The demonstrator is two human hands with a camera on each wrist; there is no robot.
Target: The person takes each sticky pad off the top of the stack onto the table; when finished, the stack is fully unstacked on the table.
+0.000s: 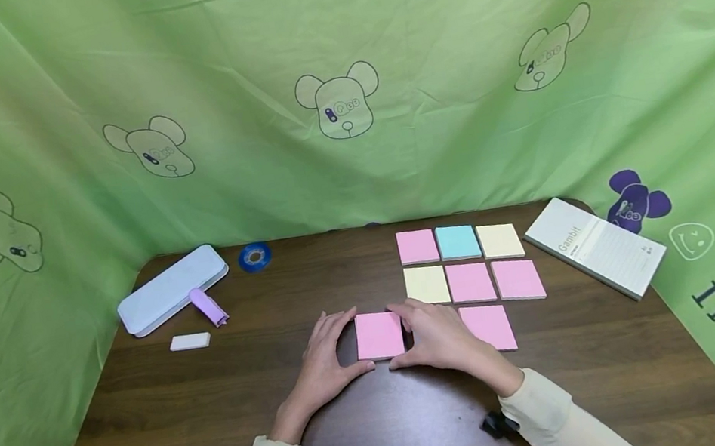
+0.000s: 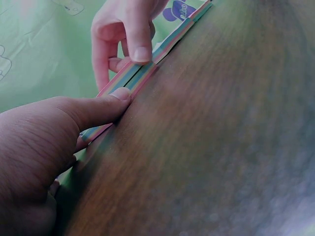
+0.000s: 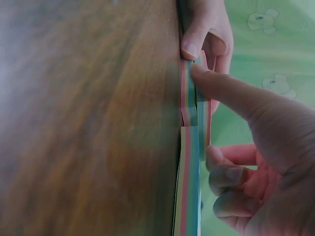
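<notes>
Both hands are at a pink-topped pad of sticky notes (image 1: 379,336) in the middle of the table. My left hand (image 1: 326,361) grips its left side, thumb at the near corner and fingers at the far one. My right hand (image 1: 440,335) spans the right side the same way, thumb (image 3: 211,81) against the near edge. From the wrists, the striped edges of two sticky-note pads (image 2: 143,73) show one on top of the other, with a thin dark gap between. The far edge of the pads is hidden there.
Right of the hands lie rows of pads: pink (image 1: 417,246), blue (image 1: 458,242), cream (image 1: 500,241) and several more. A notebook (image 1: 597,246) is at far right. Leftward are a pencil case (image 1: 171,291), purple object (image 1: 208,306), white eraser-like block (image 1: 190,342) and blue tape roll (image 1: 255,257).
</notes>
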